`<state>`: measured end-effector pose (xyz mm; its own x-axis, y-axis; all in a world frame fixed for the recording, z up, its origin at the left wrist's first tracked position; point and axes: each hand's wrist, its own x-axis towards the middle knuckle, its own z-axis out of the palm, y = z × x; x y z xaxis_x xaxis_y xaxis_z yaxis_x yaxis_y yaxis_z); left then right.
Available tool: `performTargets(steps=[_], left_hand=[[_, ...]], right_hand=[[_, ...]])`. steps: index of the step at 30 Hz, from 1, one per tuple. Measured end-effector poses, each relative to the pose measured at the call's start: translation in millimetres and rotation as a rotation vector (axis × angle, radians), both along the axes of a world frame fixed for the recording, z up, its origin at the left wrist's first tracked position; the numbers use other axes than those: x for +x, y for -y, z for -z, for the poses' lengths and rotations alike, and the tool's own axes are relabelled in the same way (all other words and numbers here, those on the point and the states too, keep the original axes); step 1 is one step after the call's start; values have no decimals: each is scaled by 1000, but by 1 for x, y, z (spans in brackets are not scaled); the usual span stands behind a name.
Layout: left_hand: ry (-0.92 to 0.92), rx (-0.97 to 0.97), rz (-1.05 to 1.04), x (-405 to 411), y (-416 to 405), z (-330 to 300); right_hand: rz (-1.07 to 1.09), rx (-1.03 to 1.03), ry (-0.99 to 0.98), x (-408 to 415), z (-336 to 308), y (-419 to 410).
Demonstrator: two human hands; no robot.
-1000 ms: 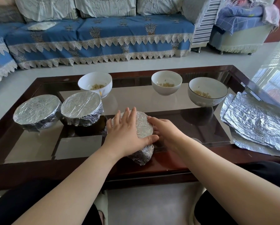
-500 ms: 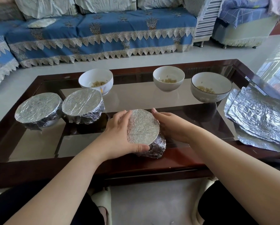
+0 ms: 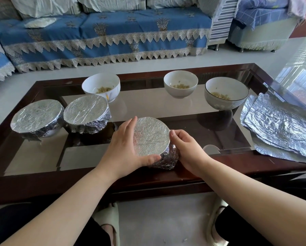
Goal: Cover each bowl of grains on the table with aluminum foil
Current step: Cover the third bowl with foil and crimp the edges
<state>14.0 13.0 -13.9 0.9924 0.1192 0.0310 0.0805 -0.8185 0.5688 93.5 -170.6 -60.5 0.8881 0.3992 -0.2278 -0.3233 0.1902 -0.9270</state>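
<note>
A foil-wrapped bowl stands near the front edge of the glass table. My left hand cups its left side, thumb curled under the front rim. My right hand grips its right side with curled fingers. Two more foil-covered bowls sit at the left. Three uncovered white bowls with grains stand along the back. A stack of foil sheets lies at the right end.
The table has a dark wooden frame. A blue sofa with lace trim runs behind it across a strip of pale floor. My knees and slippers are under the near edge.
My left hand has slid off the foil top to the bowl's left side. My right hand has curled tighter against the right side. The bowl's flat foil top now shows.
</note>
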Motion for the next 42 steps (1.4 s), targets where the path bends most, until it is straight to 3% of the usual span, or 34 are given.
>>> performTargets(steps=[12,21,27,34,42], left_hand=[[29,34,-6,2,0,5],[31,47,-15,5,-1,6],[34,43,-33,6,1,7],[9,39,-97,8,11,5],[-36,89,-223,15,27,2]], right_hand=[[178,-19,-72,4,-1,-13],[157,-1,-173,12,-10,-17],[166,-36,-121,19,-14,-20],[179,-352,132,28,-17,-16],[1,-284,118,21,-17,-4]])
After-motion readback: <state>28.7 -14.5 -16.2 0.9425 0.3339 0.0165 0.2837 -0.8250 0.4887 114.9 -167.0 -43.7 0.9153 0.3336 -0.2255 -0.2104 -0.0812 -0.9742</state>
